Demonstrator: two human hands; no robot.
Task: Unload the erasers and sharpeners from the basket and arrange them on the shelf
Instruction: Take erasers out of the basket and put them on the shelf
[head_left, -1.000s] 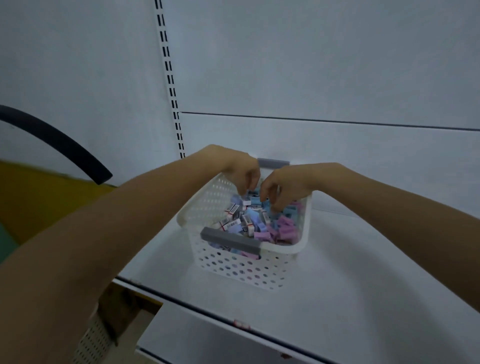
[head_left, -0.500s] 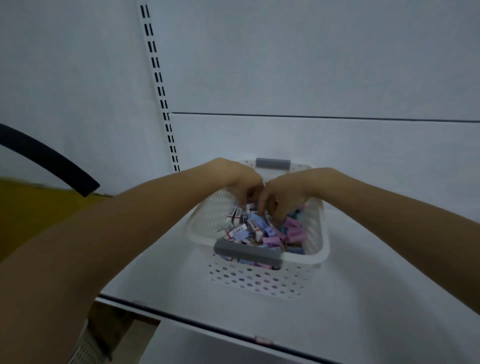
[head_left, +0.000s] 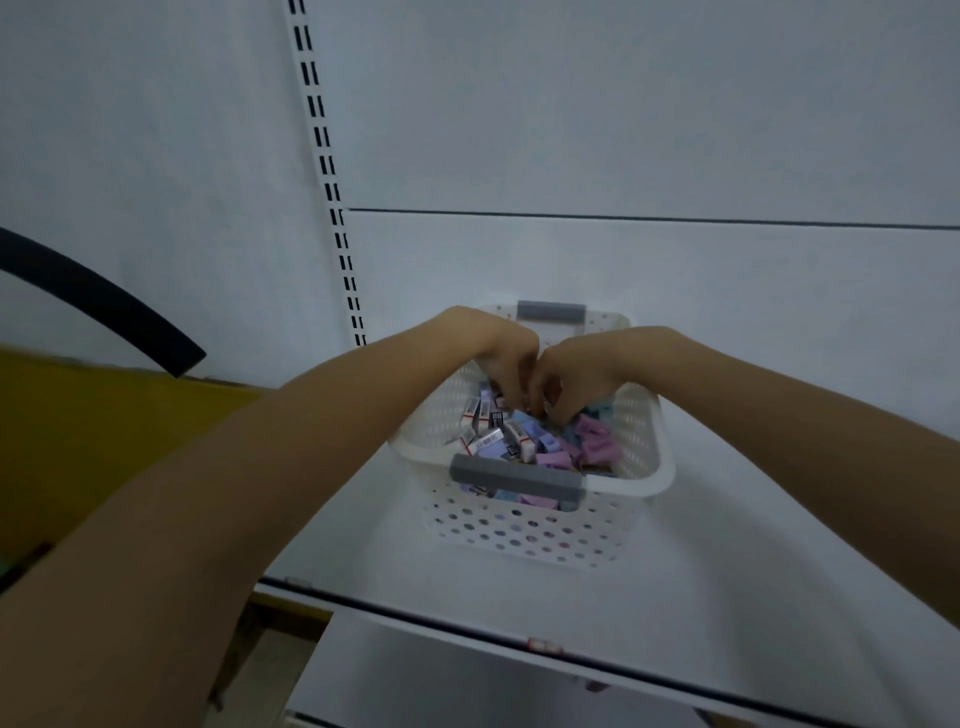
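Observation:
A white perforated basket (head_left: 644, 467) with grey handles stands on the white shelf (head_left: 727, 597). Inside it lies a heap of sleeved erasers (head_left: 488, 436) and pink, purple and blue sharpeners (head_left: 592, 441). Both my hands reach into the far half of the basket and touch each other. My left hand (head_left: 506, 364) has its fingers curled down into the pile. My right hand (head_left: 576, 374) likewise curls its fingers into the pile. Their fingertips are hidden among the pieces, so what each one grips cannot be made out.
A slotted upright (head_left: 332, 187) runs up the white back panel left of the basket. A dark curved tube (head_left: 104, 306) and a yellow surface (head_left: 78, 441) lie at the left. A lower shelf (head_left: 467, 686) shows beneath the front edge.
My two hands have drawn together until they touch, and sit deeper in the pile. The view has shifted, so the basket appears more central and lower.

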